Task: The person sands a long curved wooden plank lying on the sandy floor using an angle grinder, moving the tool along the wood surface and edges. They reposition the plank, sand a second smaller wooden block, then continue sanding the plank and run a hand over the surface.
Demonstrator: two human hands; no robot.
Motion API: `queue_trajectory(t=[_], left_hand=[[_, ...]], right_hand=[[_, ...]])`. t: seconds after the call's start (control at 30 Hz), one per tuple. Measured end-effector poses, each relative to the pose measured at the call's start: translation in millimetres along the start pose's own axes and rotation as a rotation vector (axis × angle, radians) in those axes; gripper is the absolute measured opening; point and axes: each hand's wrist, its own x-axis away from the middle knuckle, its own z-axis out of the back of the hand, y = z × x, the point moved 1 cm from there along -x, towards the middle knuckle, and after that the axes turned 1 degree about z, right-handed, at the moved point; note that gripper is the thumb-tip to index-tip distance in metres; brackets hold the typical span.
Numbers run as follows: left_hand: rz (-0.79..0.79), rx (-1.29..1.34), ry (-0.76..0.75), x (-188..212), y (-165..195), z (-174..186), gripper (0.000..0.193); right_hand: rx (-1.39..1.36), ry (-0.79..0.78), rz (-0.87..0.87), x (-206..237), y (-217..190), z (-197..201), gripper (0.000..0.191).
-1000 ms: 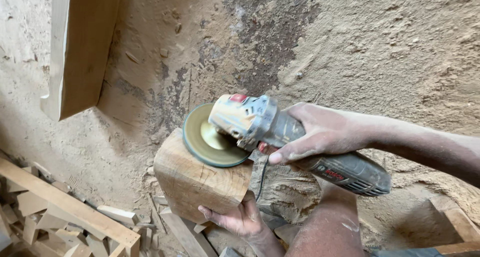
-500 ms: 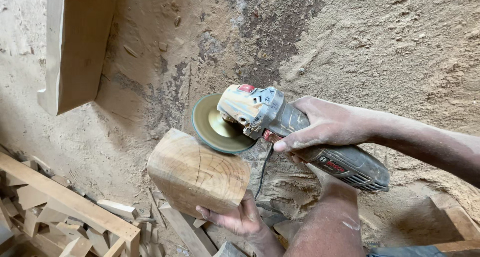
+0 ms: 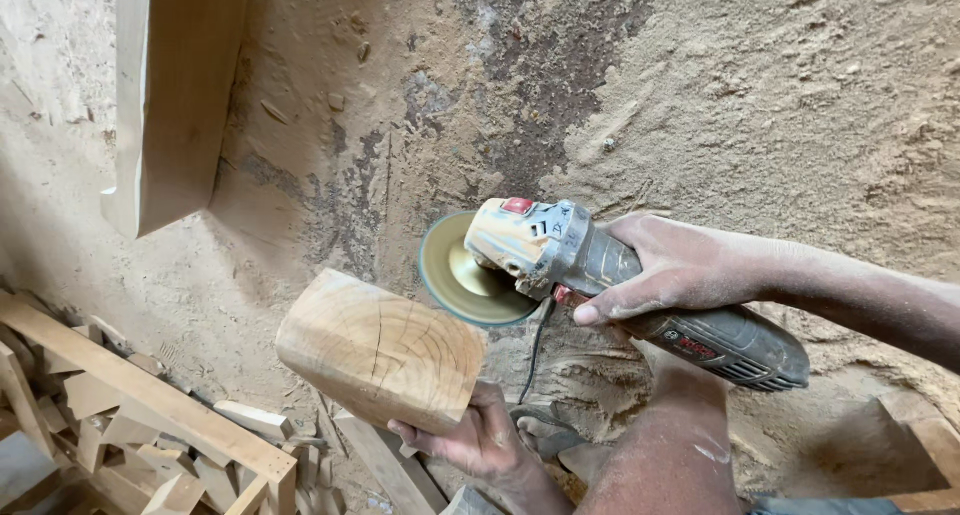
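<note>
Head view: wood block point(image 3: 380, 350) above left hand point(image 3: 480, 440)

Between my wood block point(image 3: 380, 353) and the grinder's disc point(image 3: 462, 275) there is only a narrow gap, so nothing of mine fits through there safely. My left hand point(image 3: 478, 437) is wrapped under the block's lower right corner, and my right hand point(image 3: 672, 272) is around the angle grinder point(image 3: 620, 287), whose cord point(image 3: 537, 347) hangs down just beside the block. Above and to the right, the sawdust-covered ground point(image 3: 760, 105) lies open and I could pass freely there. To the upper left a pale wooden plank point(image 3: 165, 95) stands in the way. Lower left, a wooden frame point(image 3: 140, 400) and a heap of offcuts point(image 3: 110, 455) crowd the space. My leg point(image 3: 668, 445) blocks the lower right.
</note>
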Motion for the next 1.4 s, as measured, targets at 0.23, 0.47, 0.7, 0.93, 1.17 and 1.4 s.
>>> queue_trajectory(t=[0.23, 0.47, 0.7, 0.93, 1.17, 1.4], left_hand=[[0.153, 0.187, -0.064, -1.3, -2.5, 7.3, 0.09], [0.183, 0.127, -0.02, -4.5, -7.7, 3.4, 0.093], [0.105, 0.145, -0.021, -5.2, -2.4, 5.9, 0.092], [0.154, 0.161, -0.035, -6.6, -4.9, 19.7, 0.091], [0.147, 0.109, 0.041, -5.2, -10.0, 19.8, 0.093], [0.05, 0.054, 0.156, 4.4, -5.5, 9.3, 0.097]], right_hand=[[-0.051, -0.025, -0.048, -2.1, 4.2, 1.0, 0.064], [0.083, -0.017, 0.094, 7.5, -12.9, -4.3, 0.065], [0.022, 0.019, -0.009, -4.4, -4.0, 0.4, 0.062], [-0.093, 0.02, 0.059, -13.8, 6.6, 4.7, 0.063], [0.018, -0.008, 0.153, -26.1, -21.3, -1.6, 0.066], [0.011, 0.028, 0.089, -41.1, -34.8, 1.6, 0.06]])
